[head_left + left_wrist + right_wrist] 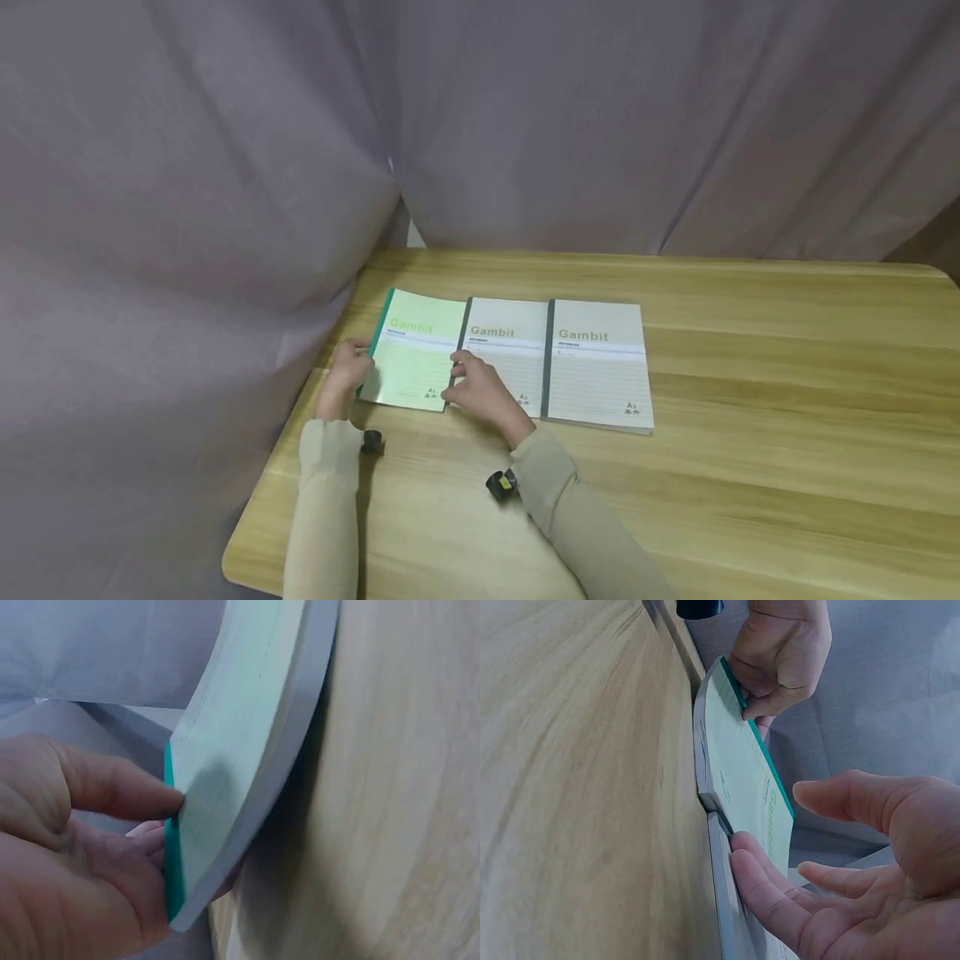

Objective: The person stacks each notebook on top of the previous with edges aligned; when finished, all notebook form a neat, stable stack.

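A green notebook (pixel 417 358) with a darker green spine lies leftmost of a row, its spine side bent up off the table in the left wrist view. My left hand (pixel 348 370) pinches that spine edge, thumb on the cover and fingers beneath. At the opposite edge, my right hand (pixel 483 392) has its fingers spread and loosely bent, fingertips right where the green notebook meets the middle notebook (pixel 506 333), which has a grey cover and dark spine. Nothing is gripped in the right hand. A third notebook (pixel 600 375), also grey, lies to the right.
The wooden table (pixel 780 400) extends well to the right of the notebooks. Its left edge runs close beside my left forearm. Grey curtains (pixel 570 125) hang along the back and the left side. Each wrist carries a small black camera (pixel 501 486).
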Demonstrator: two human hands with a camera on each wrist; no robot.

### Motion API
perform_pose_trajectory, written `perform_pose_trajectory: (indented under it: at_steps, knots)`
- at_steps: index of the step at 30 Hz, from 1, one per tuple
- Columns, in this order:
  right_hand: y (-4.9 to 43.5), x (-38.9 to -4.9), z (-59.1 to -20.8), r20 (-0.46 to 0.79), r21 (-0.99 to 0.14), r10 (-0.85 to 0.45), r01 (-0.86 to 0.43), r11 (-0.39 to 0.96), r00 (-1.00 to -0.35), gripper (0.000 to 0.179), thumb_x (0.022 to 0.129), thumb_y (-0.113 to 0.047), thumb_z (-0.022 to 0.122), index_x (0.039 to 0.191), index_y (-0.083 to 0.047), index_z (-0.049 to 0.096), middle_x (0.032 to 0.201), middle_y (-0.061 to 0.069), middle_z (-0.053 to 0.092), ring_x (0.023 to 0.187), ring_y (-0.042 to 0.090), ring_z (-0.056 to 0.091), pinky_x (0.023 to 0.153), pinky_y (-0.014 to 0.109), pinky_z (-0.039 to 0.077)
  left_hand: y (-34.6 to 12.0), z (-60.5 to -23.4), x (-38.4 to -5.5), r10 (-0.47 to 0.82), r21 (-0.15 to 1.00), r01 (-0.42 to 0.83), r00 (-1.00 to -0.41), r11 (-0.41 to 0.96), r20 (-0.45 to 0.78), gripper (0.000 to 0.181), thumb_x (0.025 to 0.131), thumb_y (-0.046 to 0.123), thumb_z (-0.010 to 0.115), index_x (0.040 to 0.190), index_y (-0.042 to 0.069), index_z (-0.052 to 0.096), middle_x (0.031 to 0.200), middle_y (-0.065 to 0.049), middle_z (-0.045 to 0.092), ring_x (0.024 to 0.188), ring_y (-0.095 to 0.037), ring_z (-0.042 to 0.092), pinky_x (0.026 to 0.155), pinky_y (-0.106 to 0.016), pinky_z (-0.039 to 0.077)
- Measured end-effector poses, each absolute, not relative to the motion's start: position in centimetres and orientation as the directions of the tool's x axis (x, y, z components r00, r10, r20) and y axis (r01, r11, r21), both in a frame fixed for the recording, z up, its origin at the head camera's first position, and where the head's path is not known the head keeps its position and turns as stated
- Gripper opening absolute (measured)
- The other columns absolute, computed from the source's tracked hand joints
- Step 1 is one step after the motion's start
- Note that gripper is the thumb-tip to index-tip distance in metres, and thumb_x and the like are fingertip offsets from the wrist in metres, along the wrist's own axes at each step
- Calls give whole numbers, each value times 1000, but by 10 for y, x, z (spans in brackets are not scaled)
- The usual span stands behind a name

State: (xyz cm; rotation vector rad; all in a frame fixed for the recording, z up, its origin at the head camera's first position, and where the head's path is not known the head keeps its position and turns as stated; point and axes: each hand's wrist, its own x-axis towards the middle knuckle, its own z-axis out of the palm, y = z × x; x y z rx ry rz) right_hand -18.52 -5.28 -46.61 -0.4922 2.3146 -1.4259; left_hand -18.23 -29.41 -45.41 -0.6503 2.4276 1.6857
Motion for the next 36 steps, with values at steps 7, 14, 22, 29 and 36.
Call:
perform_pose_trajectory:
  at_steps: [7,14,22,29,36]
  knots:
    - [-58,-185,-471,-132,-894,-460,-95,438,-878,75,86,-12,73,149,5,37,135,23,59,121,39,58,104,47,46,-297,-456,-178,-311,891,-418,-883,179,-352,63,86,-10,36,149,-10,30,133,-25,44,108,-31,47,86,-36,45]
    - [-63,-190,-475,-131,-900,-429,-74,429,-894,72,87,-11,71,148,6,37,132,24,60,120,39,59,104,48,45,-299,-452,-174,-319,899,-411,-881,148,-350,58,87,-13,37,145,-12,34,128,-26,50,102,-30,53,79,-33,49]
    - [-64,-196,-476,-128,-905,-421,-68,421,-898,67,91,-17,66,147,7,38,132,24,60,119,40,59,103,50,46,-300,-444,-172,-301,918,-368,-901,146,-313,58,87,-14,38,144,-14,35,128,-29,51,95,-26,55,68,-24,49]
    - [-60,-198,-472,-129,-912,-429,-63,406,-894,67,92,-16,64,147,10,37,129,25,61,120,40,58,102,49,47,-303,-442,-169,-272,916,-372,-907,151,-323,61,87,-11,39,148,-11,33,130,-28,50,91,-25,56,66,-25,49]
    - [-62,-199,-470,-128,-904,-416,-66,421,-901,66,87,-9,64,145,10,39,127,26,61,114,39,60,98,48,50,-309,-441,-165,-225,896,-391,-911,209,-345,61,92,-2,42,152,-6,32,110,-18,55,46,-3,29,40,-16,28]
